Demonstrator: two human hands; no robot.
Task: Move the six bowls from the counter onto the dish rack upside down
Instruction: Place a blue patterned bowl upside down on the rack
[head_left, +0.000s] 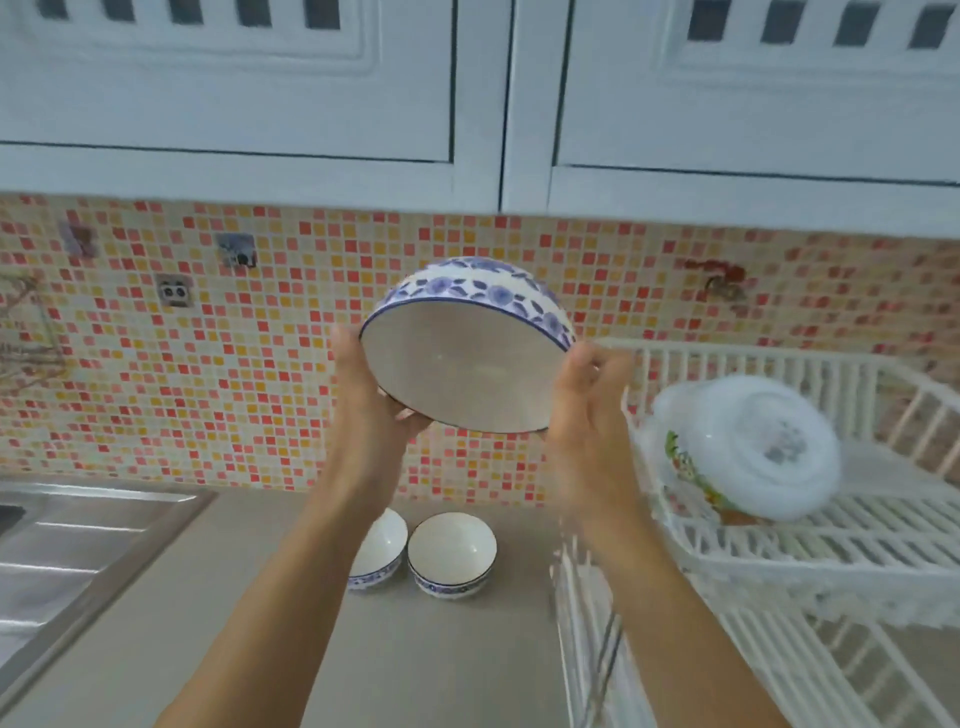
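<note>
Holding the blue-patterned bowl tilted above the table, our left hand clamped under its rim, right hand open alongside, we judge it stiff, slick, breakable glazed ceramic.

Home kitchen; mosaic tile backsplash; wall cabinets; steel sink; dish rack.

White upper cabinets with slotted panels hang above a mosaic wall of small red, orange and cream tiles. A power socket sits in it. Below lie a beige surface and, left, a steel sink.
</note>
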